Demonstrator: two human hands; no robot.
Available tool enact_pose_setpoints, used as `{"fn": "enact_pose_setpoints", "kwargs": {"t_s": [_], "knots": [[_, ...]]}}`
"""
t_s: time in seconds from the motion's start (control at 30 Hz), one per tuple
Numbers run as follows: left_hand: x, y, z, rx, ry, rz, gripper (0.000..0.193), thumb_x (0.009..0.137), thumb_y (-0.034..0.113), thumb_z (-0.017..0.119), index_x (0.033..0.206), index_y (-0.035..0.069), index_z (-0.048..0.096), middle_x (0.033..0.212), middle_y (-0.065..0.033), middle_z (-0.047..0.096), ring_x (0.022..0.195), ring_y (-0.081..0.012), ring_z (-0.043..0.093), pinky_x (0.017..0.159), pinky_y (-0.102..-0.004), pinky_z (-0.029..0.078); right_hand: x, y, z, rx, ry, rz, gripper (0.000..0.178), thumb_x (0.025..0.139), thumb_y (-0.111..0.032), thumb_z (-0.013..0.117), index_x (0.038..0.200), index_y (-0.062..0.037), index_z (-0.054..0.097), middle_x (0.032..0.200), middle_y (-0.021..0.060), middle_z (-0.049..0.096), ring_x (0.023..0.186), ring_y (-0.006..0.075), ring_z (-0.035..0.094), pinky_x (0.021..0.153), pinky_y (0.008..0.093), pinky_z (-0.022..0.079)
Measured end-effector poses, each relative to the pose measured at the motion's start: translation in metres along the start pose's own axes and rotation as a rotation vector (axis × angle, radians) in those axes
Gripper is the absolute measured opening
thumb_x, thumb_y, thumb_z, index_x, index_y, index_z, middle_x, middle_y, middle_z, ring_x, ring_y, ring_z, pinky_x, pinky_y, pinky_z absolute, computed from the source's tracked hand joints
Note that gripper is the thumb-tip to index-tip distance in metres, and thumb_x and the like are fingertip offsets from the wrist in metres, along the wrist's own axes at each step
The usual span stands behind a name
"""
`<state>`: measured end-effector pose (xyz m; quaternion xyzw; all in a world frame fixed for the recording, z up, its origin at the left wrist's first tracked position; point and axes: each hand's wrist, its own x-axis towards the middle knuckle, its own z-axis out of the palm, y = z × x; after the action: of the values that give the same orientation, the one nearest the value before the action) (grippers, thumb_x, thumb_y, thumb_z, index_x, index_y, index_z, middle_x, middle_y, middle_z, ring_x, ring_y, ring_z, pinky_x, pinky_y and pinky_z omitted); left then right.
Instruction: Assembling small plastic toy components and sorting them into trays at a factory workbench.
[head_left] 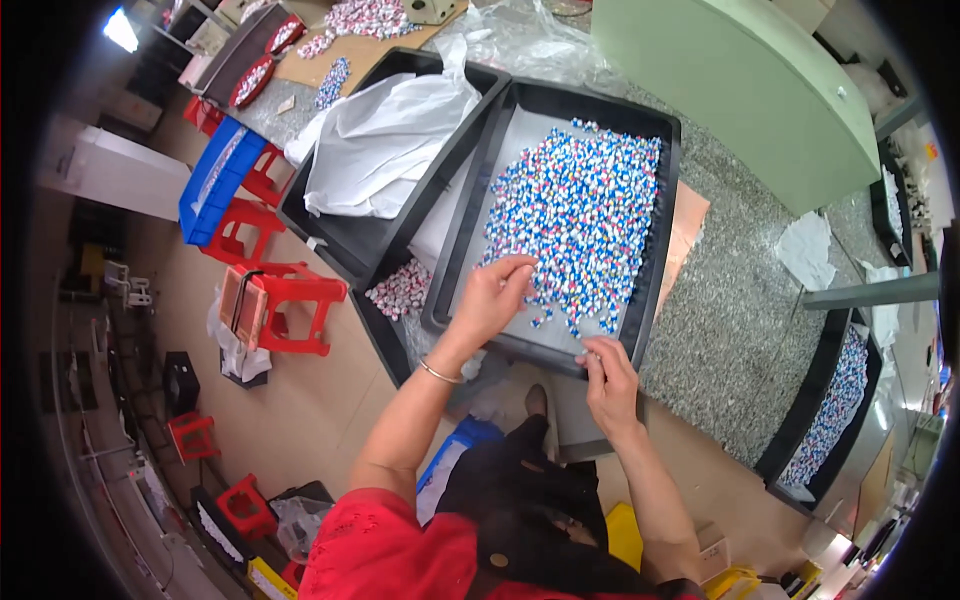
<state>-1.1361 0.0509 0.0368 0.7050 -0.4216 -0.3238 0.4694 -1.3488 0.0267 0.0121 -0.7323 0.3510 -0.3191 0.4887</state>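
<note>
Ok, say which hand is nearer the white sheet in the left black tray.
Left: the left hand is over the tray of small pieces, right of the white sheet; the right hand is farther off, at that tray's near rim.

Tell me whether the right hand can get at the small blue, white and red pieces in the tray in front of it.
Yes, most likely: the right hand is at the near rim of the black tray, and nothing appears to cover the pieces just beyond its fingertips.
</note>
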Motion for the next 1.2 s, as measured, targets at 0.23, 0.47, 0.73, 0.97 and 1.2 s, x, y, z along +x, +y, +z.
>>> {"fn": "enact_pose_setpoints", "kwargs": {"t_s": [0.23, 0.47, 0.73, 0.97, 1.2], "knots": [[-0.053, -0.009, 0.016, -0.248, 0.143, -0.179, 0.019, 0.089, 0.016, 0.055, 0.095, 0.0, 0.063, 0.064, 0.0012, 0.056, 0.056, -0.0045, 0.05, 0.052, -0.0192, 0.039, 0.005, 0.0, 0.001, 0.014, -0.038, 0.089, 0.019, 0.089, -0.002, 0.048, 0.106, 0.0003, 0.054, 0.088, 0.0107, 0.059, 0.071, 0.0166, 0.063, 0.063, 0.0264, 0.051], [-0.053, -0.015, 0.022, -0.256, 0.111, -0.108, 0.016, 0.088, 0.013, 0.055, 0.095, 0.0, 0.062, 0.068, 0.0019, 0.056, 0.062, -0.0038, 0.05, 0.055, -0.0191, 0.04, 0.005, 0.0, 0.003, 0.021, -0.022, 0.149, 0.014, 0.089, -0.004, 0.05, 0.101, 0.0013, 0.056, 0.083, 0.0099, 0.061, 0.071, 0.0142, 0.063, 0.062, 0.0247, 0.05], [-0.056, -0.01, 0.02, -0.144, 0.058, -0.11, 0.015, 0.088, 0.009, 0.053, 0.097, 0.001, 0.061, 0.07, 0.0017, 0.055, 0.061, -0.0046, 0.048, 0.055, -0.019, 0.039, 0.003, 0.003, 0.004, 0.026, -0.011, 0.142, 0.012, 0.088, -0.007, 0.053, 0.097, -0.0003, 0.055, 0.083, 0.0118, 0.061, 0.069, 0.0172, 0.066, 0.059, 0.027, 0.05], [-0.005, -0.011, 0.007, 0.02, 0.066, 0.08, 0.012, 0.083, 0.003, 0.055, 0.092, 0.0, 0.062, 0.082, -0.01, 0.057, 0.07, -0.0204, 0.056, 0.062, -0.0279, 0.043, 0.003, 0.002, 0.001, 0.045, -0.017, 0.151, 0.014, 0.089, -0.004, 0.049, 0.1, 0.0019, 0.055, 0.085, 0.0099, 0.061, 0.071, 0.0138, 0.063, 0.062, 0.0237, 0.05], [0.112, 0.002, 0.025, 0.469, 0.043, 0.144, 0.034, 0.077, 0.031, 0.067, 0.101, 0.007, 0.064, 0.072, -0.0113, 0.063, 0.066, -0.0211, 0.062, 0.058, -0.0313, 0.046, 0.003, 0.002, 0.0, 0.067, 0.01, 0.163, 0.014, 0.089, -0.002, 0.049, 0.1, 0.0021, 0.055, 0.086, 0.0108, 0.061, 0.071, 0.015, 0.064, 0.062, 0.0244, 0.051]]}}
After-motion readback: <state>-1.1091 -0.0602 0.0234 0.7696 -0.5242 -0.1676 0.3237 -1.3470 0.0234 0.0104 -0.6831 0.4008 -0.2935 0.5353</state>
